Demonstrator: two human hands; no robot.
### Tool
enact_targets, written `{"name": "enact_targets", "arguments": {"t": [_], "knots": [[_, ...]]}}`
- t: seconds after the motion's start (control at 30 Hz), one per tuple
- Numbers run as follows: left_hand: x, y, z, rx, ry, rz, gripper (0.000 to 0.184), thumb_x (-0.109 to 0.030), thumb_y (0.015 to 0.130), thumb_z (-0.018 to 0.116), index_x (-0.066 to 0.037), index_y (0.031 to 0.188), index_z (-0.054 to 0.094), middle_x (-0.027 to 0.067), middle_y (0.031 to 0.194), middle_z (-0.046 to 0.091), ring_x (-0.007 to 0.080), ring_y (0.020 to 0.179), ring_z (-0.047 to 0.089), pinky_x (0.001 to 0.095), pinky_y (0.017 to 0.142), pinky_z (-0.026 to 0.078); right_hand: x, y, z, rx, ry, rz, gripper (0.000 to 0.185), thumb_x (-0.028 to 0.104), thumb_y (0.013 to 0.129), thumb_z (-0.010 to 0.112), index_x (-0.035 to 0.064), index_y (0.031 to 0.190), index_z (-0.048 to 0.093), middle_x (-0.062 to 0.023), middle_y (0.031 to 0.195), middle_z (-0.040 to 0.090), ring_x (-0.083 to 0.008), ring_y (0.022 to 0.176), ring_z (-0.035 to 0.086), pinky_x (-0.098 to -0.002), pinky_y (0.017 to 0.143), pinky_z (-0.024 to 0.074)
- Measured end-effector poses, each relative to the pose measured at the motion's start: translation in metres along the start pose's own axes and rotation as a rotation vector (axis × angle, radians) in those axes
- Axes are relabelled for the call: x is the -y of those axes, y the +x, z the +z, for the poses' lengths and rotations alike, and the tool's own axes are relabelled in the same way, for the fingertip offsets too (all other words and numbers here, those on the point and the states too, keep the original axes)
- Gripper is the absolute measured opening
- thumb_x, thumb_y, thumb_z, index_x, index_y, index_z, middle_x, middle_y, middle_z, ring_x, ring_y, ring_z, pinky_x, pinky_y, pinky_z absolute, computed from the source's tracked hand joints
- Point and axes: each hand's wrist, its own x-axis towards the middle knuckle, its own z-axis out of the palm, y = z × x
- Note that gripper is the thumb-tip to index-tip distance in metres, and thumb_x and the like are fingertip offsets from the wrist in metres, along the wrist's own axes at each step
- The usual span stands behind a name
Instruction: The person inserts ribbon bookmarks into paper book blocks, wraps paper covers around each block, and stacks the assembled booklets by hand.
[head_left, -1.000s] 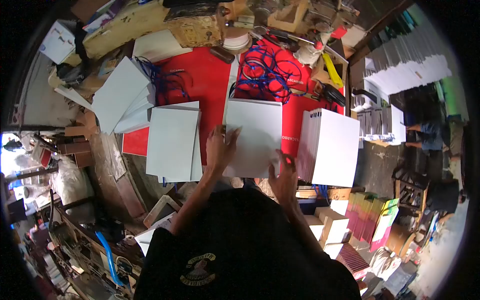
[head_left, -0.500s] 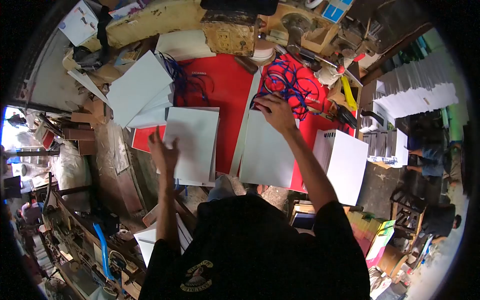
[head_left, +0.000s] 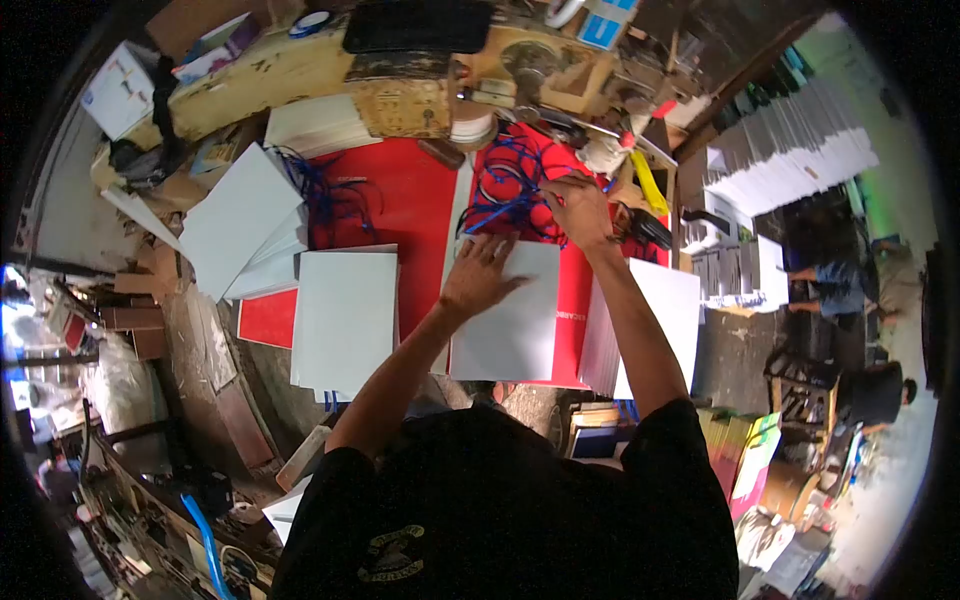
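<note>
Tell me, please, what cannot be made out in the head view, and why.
Head view:
Right hand: its back hides whether it grips the blue ribbons.
Middle white block: the left hand covers part of its top.
Right white stack: partly behind the right forearm.
Shirt emblem: lettering too small and blurred to read.

Fisheye distortion curves the edges towards 4 black corners, while glare bleaches the far left.

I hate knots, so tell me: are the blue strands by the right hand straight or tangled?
Tangled: the blue strands cross in loose loops over the red surface.
</note>
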Motion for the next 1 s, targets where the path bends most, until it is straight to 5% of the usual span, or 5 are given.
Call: {"name": "enact_targets", "arguments": {"t": [0.53, 0.7, 0.8, 0.9, 1.0], "knots": [[-0.008, 0.009, -0.009, -0.270, -0.107, 0.197, 0.063, -0.036, 0.076, 0.078, 0.000, 0.121, 0.054, 0.0154, 0.113, 0.059, 0.0353, 0.103, 0.055, 0.0449, 0.086, 0.047, 0.010, -0.080, -0.042, -0.162, 0.177, 0.441, 0.010, 0.015, 0.085, 0.068, 0.0082, 0.089, 0.075, -0.0177, 0.087, 0.069, -0.0361, 0.077, 0.068, -0.0451, 0.071, 0.0541], [0.027, 0.001, -0.022, -0.172, -1.255, -0.272, 0.022, -0.018, 0.085, 0.077, -0.004, 0.082, 0.060, -0.0037, 0.076, 0.050, 0.0037, 0.062, 0.043, 0.0224, 0.050, 0.034, 0.072, -0.142, -0.068, 0.173, 0.372, 0.733, 0.010, 0.011, 0.083, 0.071, 0.0054, 0.090, 0.076, -0.0175, 0.082, 0.072, -0.0276, 0.069, 0.070, -0.0383, 0.067, 0.0561], [0.018, 0.002, -0.037, -0.257, -1.221, -0.401, 0.025, -0.018, 0.086, 0.077, -0.005, 0.077, 0.058, -0.0047, 0.076, 0.046, 0.0021, 0.061, 0.040, 0.0221, 0.048, 0.030, 0.123, -0.210, -0.053, 0.310, 1.102, 1.180, 0.015, 0.010, 0.081, 0.077, 0.0012, 0.094, 0.075, -0.0140, 0.083, 0.074, -0.0168, 0.068, 0.070, -0.0343, 0.065, 0.0571], [0.007, 0.009, -0.013, -0.474, -0.791, -0.227, 0.022, -0.018, 0.082, 0.079, -0.004, 0.091, 0.064, 0.0017, 0.079, 0.050, 0.0095, 0.068, 0.044, 0.0267, 0.059, 0.038, 0.189, -0.226, -0.043, 0.271, 1.226, 1.363, 0.031, 0.018, 0.082, 0.079, -0.0045, 0.102, 0.073, -0.0117, 0.080, 0.073, -0.0138, 0.066, 0.068, -0.0280, 0.063, 0.0579], [-0.018, 0.007, -0.011, -0.483, -0.508, -0.111, 0.041, -0.021, 0.079, 0.080, -0.006, 0.113, 0.061, 0.0146, 0.104, 0.055, 0.0296, 0.094, 0.055, 0.0380, 0.080, 0.048, 0.196, -0.255, -0.025, 0.598, 0.916, 1.154, 0.029, 0.023, 0.076, 0.082, 0.0006, 0.092, 0.073, -0.0094, 0.078, 0.072, -0.0166, 0.078, 0.067, -0.0326, 0.072, 0.0551]]}}
